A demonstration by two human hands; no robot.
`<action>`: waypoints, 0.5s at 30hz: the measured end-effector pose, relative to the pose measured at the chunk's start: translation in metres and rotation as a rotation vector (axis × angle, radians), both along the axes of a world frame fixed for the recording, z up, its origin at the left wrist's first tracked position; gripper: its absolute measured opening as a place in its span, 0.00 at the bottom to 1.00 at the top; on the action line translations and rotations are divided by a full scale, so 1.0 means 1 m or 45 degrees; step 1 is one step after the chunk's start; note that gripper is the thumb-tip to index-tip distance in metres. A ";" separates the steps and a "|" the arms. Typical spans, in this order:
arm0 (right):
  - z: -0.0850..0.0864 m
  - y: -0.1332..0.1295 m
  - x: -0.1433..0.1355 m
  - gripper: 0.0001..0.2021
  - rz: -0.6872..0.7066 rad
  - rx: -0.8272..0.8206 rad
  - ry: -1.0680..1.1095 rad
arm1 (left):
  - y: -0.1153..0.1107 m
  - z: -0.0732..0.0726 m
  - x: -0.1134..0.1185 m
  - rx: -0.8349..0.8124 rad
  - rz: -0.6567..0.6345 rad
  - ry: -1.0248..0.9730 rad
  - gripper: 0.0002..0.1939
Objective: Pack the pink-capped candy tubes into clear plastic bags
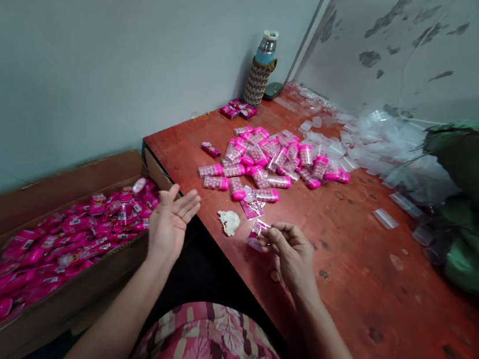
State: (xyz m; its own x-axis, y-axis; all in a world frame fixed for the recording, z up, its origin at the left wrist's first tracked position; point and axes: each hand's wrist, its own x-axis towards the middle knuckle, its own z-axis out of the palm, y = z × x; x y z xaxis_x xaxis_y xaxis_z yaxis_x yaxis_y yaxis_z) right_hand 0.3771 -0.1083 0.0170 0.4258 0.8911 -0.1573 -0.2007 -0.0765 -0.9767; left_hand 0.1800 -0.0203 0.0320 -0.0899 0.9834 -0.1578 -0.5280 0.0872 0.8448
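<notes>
- Hands, head view: two. Left hand (167, 226) open, palm up, fingers apart, nothing in it; located between carton and table edge. Right hand (289, 249): thumb and fingertips pinched together on the edge of a printed packet (256, 237).
- Printed packet: one, low over the red table (338, 237); partly covered by the right fingers. Second printed sheet (252, 209): one, just beyond it, touching the filled tubes.
- Filled tubes (257, 154), clear with pink caps: several dozen at most, heaped; overlap prevents exact count. Four lie side by side in pairs at the heap's left end.
- Small wrapped piece (210, 149): one, apart from heap.
- White crumpled scrap (229, 222): one, near table edge.
- Cardboard carton (61, 187): one, at left, holding many pink packs (79, 222); uncountable.
- Bottle (266, 48) in woven sleeve (257, 82): one, at wall; small pink boxes (237, 110) beside it, count unclear.
- Clear empty containers (374, 137): many, at right; green sack (476, 185) hides some.
</notes>
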 end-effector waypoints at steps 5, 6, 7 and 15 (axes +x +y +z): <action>-0.006 -0.008 0.008 0.08 -0.003 -0.020 -0.044 | -0.014 -0.032 0.024 0.566 -0.321 1.250 0.20; -0.006 -0.009 0.007 0.08 0.005 -0.038 -0.053 | -0.017 -0.038 0.028 0.686 -0.356 1.446 0.20; -0.005 -0.010 0.006 0.08 0.013 -0.057 -0.062 | -0.019 -0.044 0.031 0.772 -0.375 1.598 0.20; -0.006 -0.012 0.020 0.08 -0.042 -0.036 -0.114 | -0.024 -0.042 0.039 1.021 -0.260 1.952 0.11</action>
State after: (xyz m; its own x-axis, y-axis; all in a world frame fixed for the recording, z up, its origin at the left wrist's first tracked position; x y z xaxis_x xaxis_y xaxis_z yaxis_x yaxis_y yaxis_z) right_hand 0.3975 -0.1206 0.0112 0.4684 0.8720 -0.1423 -0.1153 -0.0994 -0.9883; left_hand 0.2192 -0.0447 -0.0103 0.4458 0.7822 0.4353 0.6896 -0.6101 0.3901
